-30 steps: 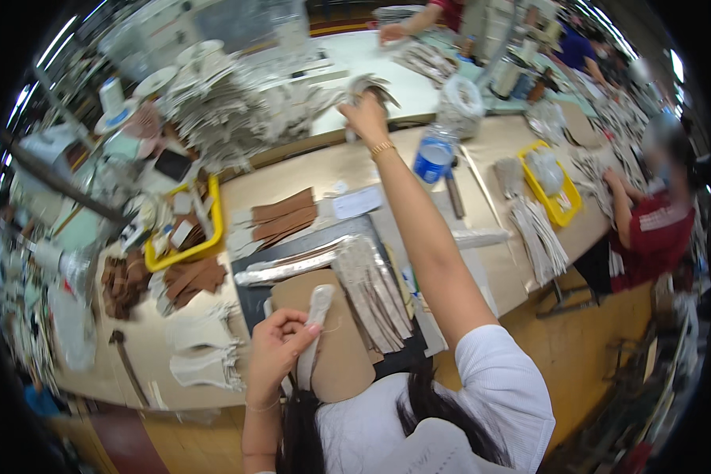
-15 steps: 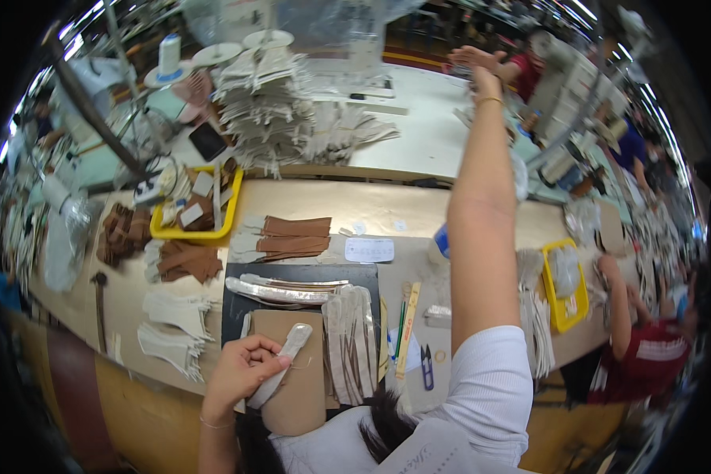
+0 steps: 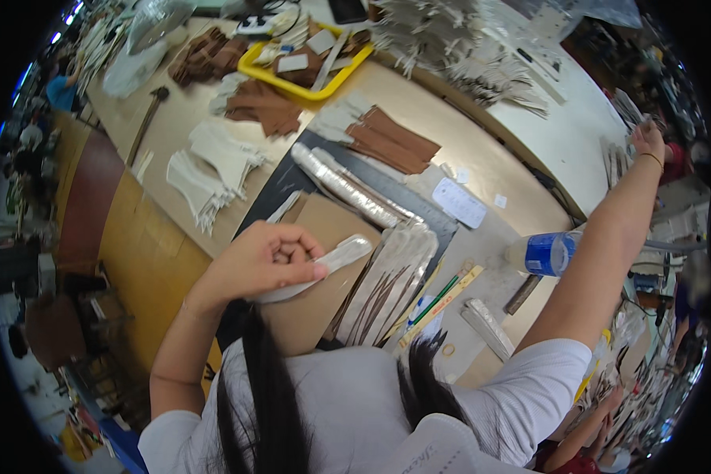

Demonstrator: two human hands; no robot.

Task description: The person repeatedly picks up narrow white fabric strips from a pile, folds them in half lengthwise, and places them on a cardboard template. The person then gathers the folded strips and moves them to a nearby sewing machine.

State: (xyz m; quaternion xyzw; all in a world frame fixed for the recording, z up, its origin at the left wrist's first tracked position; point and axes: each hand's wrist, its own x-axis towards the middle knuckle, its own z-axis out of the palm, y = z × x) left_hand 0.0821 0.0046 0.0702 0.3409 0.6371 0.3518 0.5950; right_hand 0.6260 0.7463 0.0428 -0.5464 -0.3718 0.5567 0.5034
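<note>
My left hand (image 3: 280,257) is closed, pinching a pale grey strip (image 3: 346,254) with a rounded end between thumb and fingers. The strip lies over a brown cardboard sheet (image 3: 304,316). Beside that sheet, a row of similar grey strips with brown edges (image 3: 391,272) rests on a dark board (image 3: 265,199). Silvery strips (image 3: 359,186) lie along the board's far side. My right arm stretches far out to the right; my right hand (image 3: 648,141) has curled fingers close to some grey pieces (image 3: 626,107). What those fingers hold, if anything, is too small to make out.
Brown fabric pieces (image 3: 391,141) and white cut pieces (image 3: 205,178) lie around the board. A yellow tray (image 3: 316,93) stands at the back. Near my right arm are a blue-labelled container (image 3: 547,253) and a yellow ruler (image 3: 442,308). Another person's arm (image 3: 581,434) shows lower right.
The view has turned toward the right and down. My right hand, spread earlier, now has curled fingers. My left hand still grips the grey strip.
</note>
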